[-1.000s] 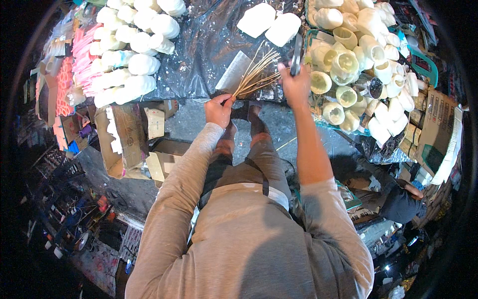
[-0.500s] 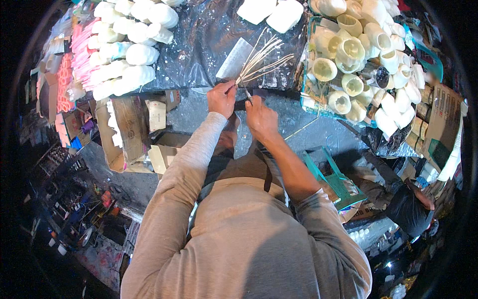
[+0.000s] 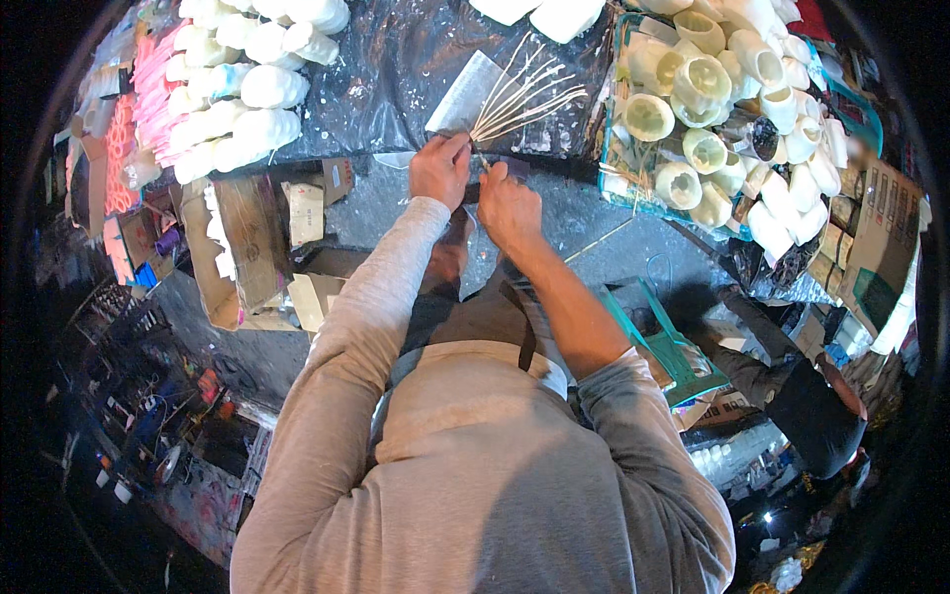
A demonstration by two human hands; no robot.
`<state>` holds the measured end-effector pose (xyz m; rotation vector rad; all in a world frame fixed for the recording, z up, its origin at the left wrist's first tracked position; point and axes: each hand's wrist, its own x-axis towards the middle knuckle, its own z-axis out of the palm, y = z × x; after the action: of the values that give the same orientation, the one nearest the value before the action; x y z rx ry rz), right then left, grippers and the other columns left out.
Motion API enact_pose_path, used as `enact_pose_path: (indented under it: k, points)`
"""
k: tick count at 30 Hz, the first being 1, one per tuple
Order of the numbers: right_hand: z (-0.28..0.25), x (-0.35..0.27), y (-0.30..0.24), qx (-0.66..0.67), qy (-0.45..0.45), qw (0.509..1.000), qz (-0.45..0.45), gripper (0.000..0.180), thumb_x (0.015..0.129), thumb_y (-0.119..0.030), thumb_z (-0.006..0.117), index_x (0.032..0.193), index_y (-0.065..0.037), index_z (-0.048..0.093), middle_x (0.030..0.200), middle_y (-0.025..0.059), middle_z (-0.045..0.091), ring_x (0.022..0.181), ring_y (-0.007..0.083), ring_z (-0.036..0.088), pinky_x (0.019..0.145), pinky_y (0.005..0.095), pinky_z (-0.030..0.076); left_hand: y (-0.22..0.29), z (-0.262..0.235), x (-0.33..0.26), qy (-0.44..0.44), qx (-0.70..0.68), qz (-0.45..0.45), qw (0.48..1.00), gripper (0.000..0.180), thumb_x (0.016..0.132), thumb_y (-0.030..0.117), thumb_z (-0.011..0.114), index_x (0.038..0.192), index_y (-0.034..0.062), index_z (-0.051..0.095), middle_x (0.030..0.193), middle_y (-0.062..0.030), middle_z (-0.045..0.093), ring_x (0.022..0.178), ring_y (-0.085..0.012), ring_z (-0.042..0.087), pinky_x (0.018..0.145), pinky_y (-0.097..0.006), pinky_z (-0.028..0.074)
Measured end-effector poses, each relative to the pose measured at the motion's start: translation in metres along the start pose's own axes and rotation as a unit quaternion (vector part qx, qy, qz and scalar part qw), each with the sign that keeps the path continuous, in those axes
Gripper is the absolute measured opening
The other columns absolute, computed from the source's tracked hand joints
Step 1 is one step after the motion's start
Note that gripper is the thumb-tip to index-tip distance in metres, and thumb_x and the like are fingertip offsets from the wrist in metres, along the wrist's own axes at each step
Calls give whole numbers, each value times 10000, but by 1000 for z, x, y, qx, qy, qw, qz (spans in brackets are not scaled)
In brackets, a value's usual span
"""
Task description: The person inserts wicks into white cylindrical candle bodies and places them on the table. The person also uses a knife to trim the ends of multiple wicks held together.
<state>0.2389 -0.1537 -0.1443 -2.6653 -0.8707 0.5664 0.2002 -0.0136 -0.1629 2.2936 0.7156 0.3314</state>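
Note:
My left hand (image 3: 439, 168) grips the lower ends of a bundle of thin pale sticks (image 3: 522, 97) that fan out up and to the right over a dark plastic-covered table (image 3: 396, 69). My right hand (image 3: 507, 206) is closed just right of it, touching the bundle's base; what its fingers hold is too small to see. A flat grey-white sheet (image 3: 461, 94) lies under the sticks.
White and pink wrapped rolls (image 3: 242, 89) are piled at the left of the table. A teal crate (image 3: 633, 188) at the right holds several cream hollow cylinders (image 3: 703, 84). Cardboard boxes (image 3: 242, 247) lie on the floor at left. Another person (image 3: 802, 396) crouches at lower right.
My right hand came down from the crate at the upper right to the base of the stick bundle beside my left hand. My left hand kept its hold on the sticks.

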Motion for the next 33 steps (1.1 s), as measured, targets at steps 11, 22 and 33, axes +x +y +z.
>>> enact_pose_path:
  k: [11, 22, 33]
  points:
    - [2, 15, -1, -31, -59, 998, 12, 294, 1067, -323, 483, 1045, -30, 483, 825, 198, 728, 719, 378, 752, 603, 477, 605, -9, 7, -2, -12, -14, -10, 1000, 168, 892, 144, 717, 1037, 86, 780, 861, -136, 723, 772, -336, 706, 731, -439, 558]
    - [11, 4, 4, -16, -54, 998, 22, 286, 1054, -320, 527, 1034, -39, 479, 796, 215, 714, 704, 409, 735, 599, 516, 588, -9, 2, -2, -30, -17, -12, 999, 169, 899, 129, 728, 1051, 74, 776, 828, -144, 711, 755, -328, 709, 687, -405, 552]
    - [7, 10, 1, -61, -42, 997, 5, 241, 1048, -290, 527, 984, -59, 498, 775, 167, 726, 675, 340, 753, 566, 444, 604, -13, 5, 2, -17, -31, 8, 999, 122, 898, 161, 702, 1009, 130, 740, 809, -138, 679, 747, -364, 683, 673, -467, 542]
